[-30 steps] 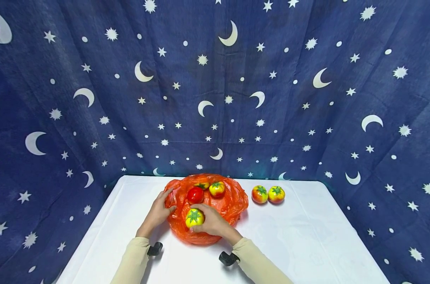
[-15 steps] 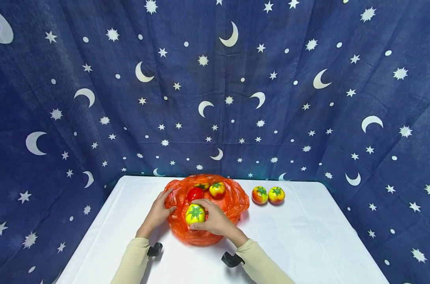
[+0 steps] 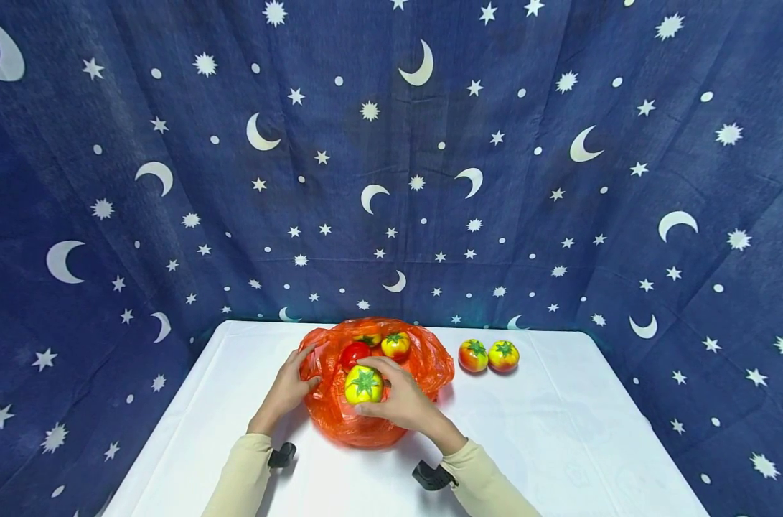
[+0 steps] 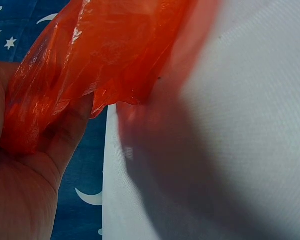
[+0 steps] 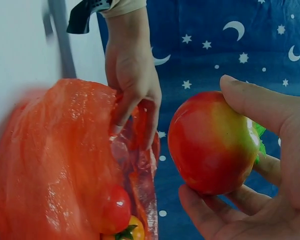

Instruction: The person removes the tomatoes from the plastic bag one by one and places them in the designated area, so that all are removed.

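An orange-red plastic bag (image 3: 359,431) lies with its mouth spread wide on the white table. On its left side my left hand (image 3: 286,386) holds the rim, the film caught between thumb and fingers (image 4: 70,130). My right hand (image 3: 400,398) grips a tomato (image 3: 363,385) over the bag's opening, thumb on one side and fingers on the other. This tomato looks yellow with a green leafy top in the head view, and mostly red underneath in the right wrist view. Inside the bag rest a plain red tomato (image 3: 354,355), a yellow-red tomato (image 3: 395,345) and another yellowish piece (image 3: 368,338), partly hidden.
Two more red-yellow tomatoes, a left one (image 3: 473,355) and a right one (image 3: 504,355), sit side by side on the table right of the bag. A white cloth covers the table (image 3: 578,431). Behind hangs a dark blue curtain (image 3: 391,237) with moons and stars.
My right hand, with the tomato in its grip, has risen a little and shifted slightly right over the bag. My left hand stays in place on the rim.
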`<control>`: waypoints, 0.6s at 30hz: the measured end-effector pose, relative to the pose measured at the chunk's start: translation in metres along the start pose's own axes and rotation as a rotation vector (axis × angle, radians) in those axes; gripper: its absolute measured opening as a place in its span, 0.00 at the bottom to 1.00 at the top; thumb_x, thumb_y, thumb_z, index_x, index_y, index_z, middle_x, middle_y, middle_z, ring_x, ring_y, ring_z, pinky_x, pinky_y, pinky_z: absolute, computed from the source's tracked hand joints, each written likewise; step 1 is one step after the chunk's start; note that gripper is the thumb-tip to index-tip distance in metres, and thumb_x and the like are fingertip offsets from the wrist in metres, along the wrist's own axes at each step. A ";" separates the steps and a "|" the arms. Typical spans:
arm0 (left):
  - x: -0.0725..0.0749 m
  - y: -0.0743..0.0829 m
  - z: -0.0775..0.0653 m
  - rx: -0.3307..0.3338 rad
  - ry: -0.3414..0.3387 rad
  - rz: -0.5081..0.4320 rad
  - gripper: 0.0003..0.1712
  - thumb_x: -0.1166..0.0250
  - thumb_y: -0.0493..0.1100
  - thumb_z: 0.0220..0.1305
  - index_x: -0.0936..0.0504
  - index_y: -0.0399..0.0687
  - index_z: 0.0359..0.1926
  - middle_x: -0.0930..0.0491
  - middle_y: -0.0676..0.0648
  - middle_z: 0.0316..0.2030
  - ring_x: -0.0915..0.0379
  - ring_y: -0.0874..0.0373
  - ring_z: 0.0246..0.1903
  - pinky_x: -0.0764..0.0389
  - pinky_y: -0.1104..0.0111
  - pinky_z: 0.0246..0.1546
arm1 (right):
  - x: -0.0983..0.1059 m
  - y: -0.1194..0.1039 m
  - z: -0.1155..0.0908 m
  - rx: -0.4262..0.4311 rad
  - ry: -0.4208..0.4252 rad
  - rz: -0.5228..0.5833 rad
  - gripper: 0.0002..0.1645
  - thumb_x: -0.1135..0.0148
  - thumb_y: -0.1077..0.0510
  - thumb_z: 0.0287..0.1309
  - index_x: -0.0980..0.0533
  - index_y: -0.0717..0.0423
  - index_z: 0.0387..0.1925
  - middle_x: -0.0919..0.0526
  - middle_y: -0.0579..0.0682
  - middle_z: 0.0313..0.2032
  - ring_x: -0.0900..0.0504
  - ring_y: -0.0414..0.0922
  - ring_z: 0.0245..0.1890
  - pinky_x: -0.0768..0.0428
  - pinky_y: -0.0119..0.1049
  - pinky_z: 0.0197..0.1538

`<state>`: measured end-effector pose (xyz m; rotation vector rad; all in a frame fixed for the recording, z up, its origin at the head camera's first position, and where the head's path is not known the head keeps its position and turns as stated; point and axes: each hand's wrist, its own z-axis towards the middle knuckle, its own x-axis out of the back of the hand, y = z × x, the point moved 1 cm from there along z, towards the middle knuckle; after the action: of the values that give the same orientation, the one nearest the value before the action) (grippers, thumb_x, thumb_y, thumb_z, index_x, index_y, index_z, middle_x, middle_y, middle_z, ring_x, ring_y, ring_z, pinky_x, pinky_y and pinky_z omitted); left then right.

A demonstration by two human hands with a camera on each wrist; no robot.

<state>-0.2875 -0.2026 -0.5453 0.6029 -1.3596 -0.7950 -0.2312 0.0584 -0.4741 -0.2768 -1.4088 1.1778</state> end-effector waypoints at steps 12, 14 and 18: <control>0.000 0.000 0.000 -0.017 0.004 -0.002 0.43 0.32 0.32 0.55 0.36 0.43 0.72 0.34 0.34 0.64 0.38 0.35 0.67 0.38 0.40 0.69 | 0.018 -0.002 -0.010 -0.023 0.055 0.050 0.41 0.23 0.45 0.45 0.30 0.33 0.62 0.27 0.39 0.62 0.21 0.42 0.51 0.19 0.37 0.55; 0.001 0.000 0.000 -0.013 0.003 -0.005 0.43 0.32 0.32 0.55 0.37 0.44 0.72 0.35 0.34 0.65 0.38 0.35 0.67 0.38 0.40 0.69 | 0.022 -0.001 -0.012 -0.021 0.069 0.039 0.41 0.22 0.44 0.44 0.29 0.33 0.62 0.26 0.39 0.61 0.22 0.42 0.52 0.19 0.37 0.56; 0.001 0.000 0.000 -0.006 0.004 -0.005 0.43 0.32 0.32 0.56 0.36 0.44 0.72 0.35 0.34 0.65 0.39 0.34 0.68 0.39 0.40 0.69 | 0.027 0.002 -0.015 -0.019 0.097 0.046 0.42 0.22 0.47 0.44 0.29 0.36 0.62 0.26 0.38 0.61 0.23 0.42 0.55 0.20 0.39 0.57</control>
<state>-0.2873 -0.2033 -0.5446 0.6031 -1.3519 -0.8019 -0.2266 0.0865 -0.4627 -0.3770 -1.3354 1.1730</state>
